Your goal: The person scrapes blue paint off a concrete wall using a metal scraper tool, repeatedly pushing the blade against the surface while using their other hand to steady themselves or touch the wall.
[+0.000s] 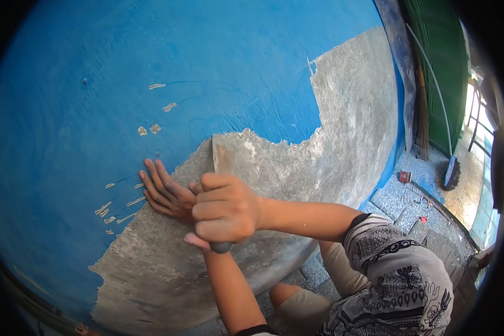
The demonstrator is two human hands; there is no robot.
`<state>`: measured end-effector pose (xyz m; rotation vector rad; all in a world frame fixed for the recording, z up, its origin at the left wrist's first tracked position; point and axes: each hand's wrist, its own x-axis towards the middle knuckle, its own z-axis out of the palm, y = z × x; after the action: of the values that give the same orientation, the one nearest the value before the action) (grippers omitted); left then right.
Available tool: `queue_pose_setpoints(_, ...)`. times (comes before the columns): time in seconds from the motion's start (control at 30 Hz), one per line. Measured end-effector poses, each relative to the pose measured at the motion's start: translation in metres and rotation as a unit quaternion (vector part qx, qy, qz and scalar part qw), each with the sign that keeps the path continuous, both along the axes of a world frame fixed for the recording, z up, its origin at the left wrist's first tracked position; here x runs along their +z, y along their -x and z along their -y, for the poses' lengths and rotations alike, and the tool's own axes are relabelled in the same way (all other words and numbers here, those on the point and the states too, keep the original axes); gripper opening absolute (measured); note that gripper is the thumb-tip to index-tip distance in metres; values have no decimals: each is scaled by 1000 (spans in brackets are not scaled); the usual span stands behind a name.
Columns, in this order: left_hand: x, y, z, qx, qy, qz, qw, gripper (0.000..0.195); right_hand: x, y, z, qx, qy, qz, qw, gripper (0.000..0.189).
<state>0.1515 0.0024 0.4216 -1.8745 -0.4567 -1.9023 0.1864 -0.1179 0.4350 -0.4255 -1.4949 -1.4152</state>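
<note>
My right hand (224, 210) is closed around the dark handle of a scraper (224, 153). Its flat, brown-stained metal blade points up and lies against bare grey plaster, with the tip near the torn edge of the blue paint (235, 54). Further left and partly behind the right fist, my left hand (168, 191) rests with fingers spread on the wall, across the border of paint and grey plaster (353, 105). It holds nothing. Small chipped spots (155, 128) and thin cracks mark the paint around the left fingers.
At right, a broom (422, 113) leans by a green door (441, 84), and a long-handled brush (451, 172) stands on the floor. Paint flakes, a small red box (405, 177) and debris litter the paving (428, 231). My bent knees are close below the wall.
</note>
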Motion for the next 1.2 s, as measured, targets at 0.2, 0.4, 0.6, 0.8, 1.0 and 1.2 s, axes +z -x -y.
queue_pose_setpoints(0.2, -5, -2, -2, 2, -24, 33, 999, 66, -2, -9, 5, -22, -29, -11, 999, 45)
queue_pose_setpoints(0.4, -2, -1, -10, 40, -60, 19, 997, 66, -6, 3, -2, 12, -5, -42, 999, 47)
queue_pose_setpoints(0.6, 1, 2, -26, 39, -116, 46, 991, 68, -4, -7, -5, 8, -13, -34, 999, 45)
queue_pose_setpoints(0.8, 5, -1, 7, 23, -17, 11, 1000, 67, -17, 17, 10, 89, 49, -6, 995, 43)
queue_pose_setpoints(1.0, 3, 4, -16, 12, -99, 28, 995, 64, -15, 28, 7, 99, 38, 11, 994, 41)
queue_pose_setpoints(1.2, -9, -6, -7, 10, -71, 6, 997, 59, -16, 13, 4, 25, 58, -40, 997, 30)
